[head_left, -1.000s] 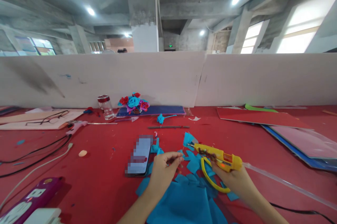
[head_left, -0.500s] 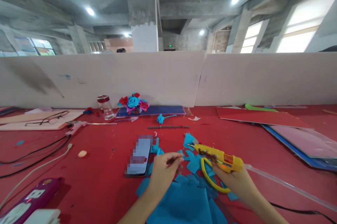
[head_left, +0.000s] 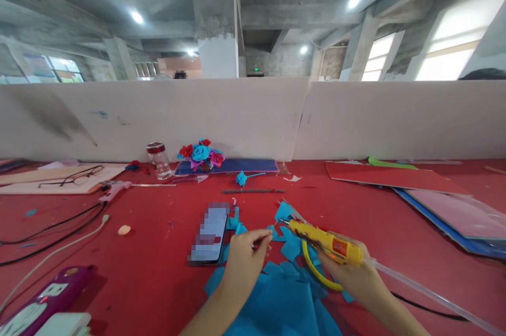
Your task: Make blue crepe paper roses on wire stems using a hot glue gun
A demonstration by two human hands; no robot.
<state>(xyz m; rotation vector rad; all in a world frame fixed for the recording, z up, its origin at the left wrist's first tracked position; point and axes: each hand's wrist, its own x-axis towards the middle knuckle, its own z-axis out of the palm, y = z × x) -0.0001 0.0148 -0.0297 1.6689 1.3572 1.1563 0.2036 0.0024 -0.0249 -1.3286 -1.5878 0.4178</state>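
My right hand [head_left: 348, 265] grips a yellow glue gun [head_left: 326, 241] with a long clear glue stick out of its back. Its nozzle points left, over a small blue paper piece [head_left: 283, 210]. My left hand [head_left: 247, 254] is closed in a pinch, thumb against fingertips; whatever it holds is too small to make out. Blue paper [head_left: 276, 302] and several cut petals [head_left: 290, 245] lie beneath and between the hands. The yellow loop [head_left: 316, 273] of a tool shows below the glue gun. A phone [head_left: 209, 233] lies left of my left hand.
A blue flower on a stem [head_left: 242, 178] and a thin stick [head_left: 253, 191] lie ahead. Behind them stand a flower bouquet [head_left: 201, 154] and a glass jar [head_left: 158, 161]. A purple power strip [head_left: 51, 299], cables and a pink glue gun [head_left: 114, 190] are left; boards [head_left: 395, 175] lie right.
The glue gun in my right hand has shifted slightly down and left and turned a little, with its glue stick lower. My left hand has barely moved to the left, still pinched.
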